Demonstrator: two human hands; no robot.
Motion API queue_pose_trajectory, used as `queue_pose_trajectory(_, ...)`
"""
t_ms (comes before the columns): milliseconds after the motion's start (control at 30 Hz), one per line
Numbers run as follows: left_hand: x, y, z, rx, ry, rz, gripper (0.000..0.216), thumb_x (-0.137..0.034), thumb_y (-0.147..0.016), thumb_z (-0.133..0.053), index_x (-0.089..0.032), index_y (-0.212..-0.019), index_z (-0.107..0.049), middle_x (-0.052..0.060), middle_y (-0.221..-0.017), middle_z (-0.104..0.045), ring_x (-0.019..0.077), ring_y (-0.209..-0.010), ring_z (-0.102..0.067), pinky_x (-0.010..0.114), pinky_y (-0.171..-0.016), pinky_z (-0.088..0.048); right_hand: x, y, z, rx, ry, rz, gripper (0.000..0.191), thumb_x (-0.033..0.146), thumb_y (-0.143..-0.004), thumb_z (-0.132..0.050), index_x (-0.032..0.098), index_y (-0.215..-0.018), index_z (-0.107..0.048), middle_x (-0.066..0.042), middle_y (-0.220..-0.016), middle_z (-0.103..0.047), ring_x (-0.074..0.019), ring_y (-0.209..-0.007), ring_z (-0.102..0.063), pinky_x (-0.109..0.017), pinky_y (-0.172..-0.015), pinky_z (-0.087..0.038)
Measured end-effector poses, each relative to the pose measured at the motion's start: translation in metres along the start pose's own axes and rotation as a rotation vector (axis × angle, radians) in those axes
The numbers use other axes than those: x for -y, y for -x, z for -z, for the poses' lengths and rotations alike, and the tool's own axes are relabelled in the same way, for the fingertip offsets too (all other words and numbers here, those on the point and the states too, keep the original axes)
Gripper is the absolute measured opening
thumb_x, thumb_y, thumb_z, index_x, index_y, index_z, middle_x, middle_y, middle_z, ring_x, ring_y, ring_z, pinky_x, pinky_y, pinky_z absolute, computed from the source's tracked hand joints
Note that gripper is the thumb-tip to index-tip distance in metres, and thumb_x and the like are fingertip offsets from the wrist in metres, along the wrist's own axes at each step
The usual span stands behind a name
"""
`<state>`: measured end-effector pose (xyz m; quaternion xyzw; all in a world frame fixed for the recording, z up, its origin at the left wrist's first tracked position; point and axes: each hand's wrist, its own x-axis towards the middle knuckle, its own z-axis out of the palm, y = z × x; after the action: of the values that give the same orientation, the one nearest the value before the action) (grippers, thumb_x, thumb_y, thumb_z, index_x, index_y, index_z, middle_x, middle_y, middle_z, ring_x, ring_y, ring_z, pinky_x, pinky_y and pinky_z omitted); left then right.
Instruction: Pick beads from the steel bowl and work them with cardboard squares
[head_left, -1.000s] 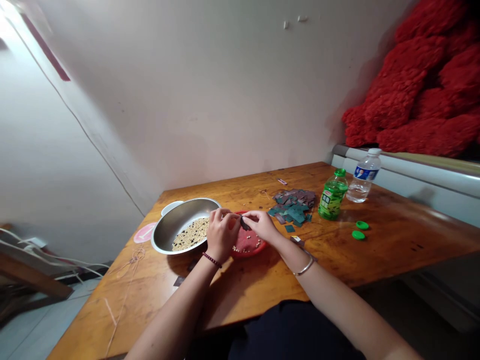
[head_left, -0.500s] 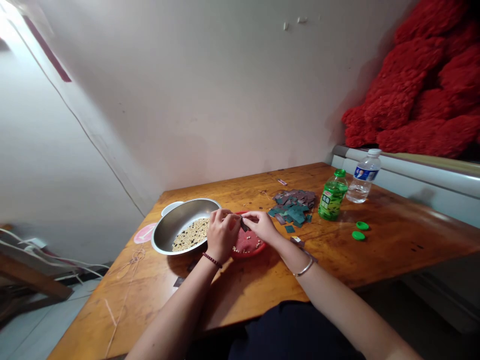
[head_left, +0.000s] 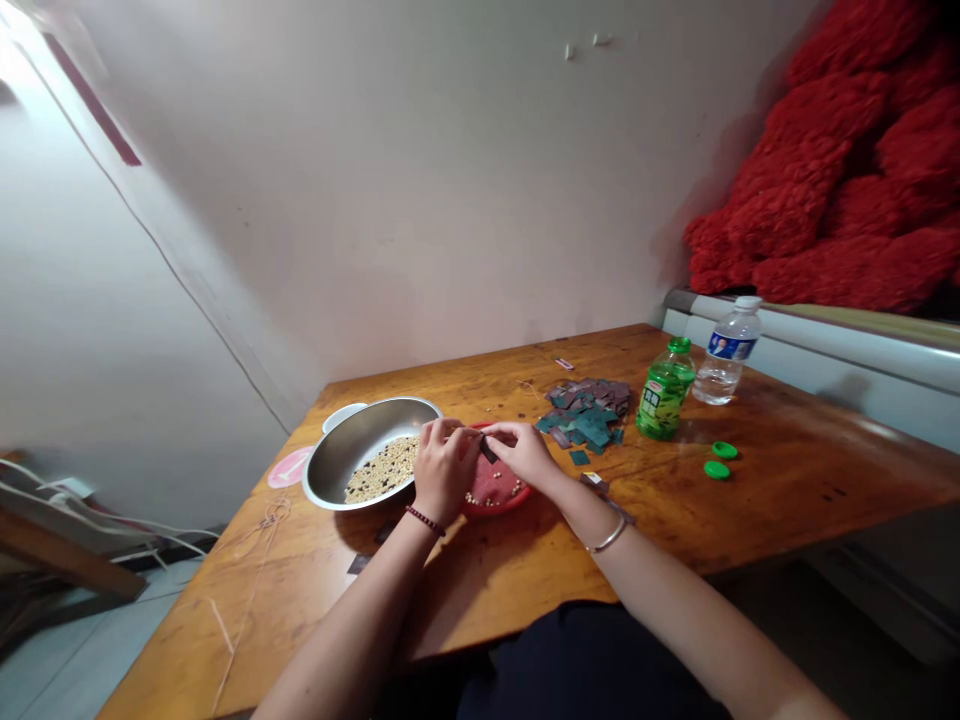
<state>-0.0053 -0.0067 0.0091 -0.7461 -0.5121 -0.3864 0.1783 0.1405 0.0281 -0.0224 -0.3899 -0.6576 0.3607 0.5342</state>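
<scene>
Above a red dish (head_left: 531, 494) with a few pale beads along its edge, my left hand (head_left: 444, 470) and my right hand (head_left: 525, 455) meet fingertip to fingertip. Both are closed in a pinch on a small dark flat piece (head_left: 488, 450), whose lower end shows between them. My left fingers hide part of it. Left of the dish stands a steel bowl (head_left: 324, 470) holding many pale beads (head_left: 386, 468) mixed with some dark ones. A heap of dark green and brown flat pieces (head_left: 589, 412) lies beyond my right hand.
On the wooden table (head_left: 675, 520) stand a green bottle (head_left: 664, 392) and a clear water bottle (head_left: 727, 352), with two green caps (head_left: 717, 470) nearby. Thin cord (head_left: 247, 610) trails along the left side. A pink round card (head_left: 289, 468) lies by the bowl. Red bundles (head_left: 825, 190) are piled back right.
Both hands stay in the same spot above the red dish, fingertips together on the dark piece. The dark piece's lower end has shifted very slightly; the other things are unmoved.
</scene>
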Motion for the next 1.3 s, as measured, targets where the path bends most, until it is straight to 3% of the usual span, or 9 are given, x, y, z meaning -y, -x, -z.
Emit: queue_pose_trajectory(1300,0.0027,0.0015,-0.0033,-0.016,-0.015,-0.025,0.016,-0.032,-0.084,-0.054,-0.027,-0.086,-0.07,0.005,-0.095,-0.058,0.0187,-0.093,-0.047,0.029,-0.078,-0.042,0.0008,0.0018,-0.0004,-0.025,0.036,-0.019,0.018,0.023,-0.075,-0.058,0.015,-0.085,-0.072,-0.008,-0.082,-0.074,-0.0197,-0.074,-0.069,-0.032,-0.074,-0.054)
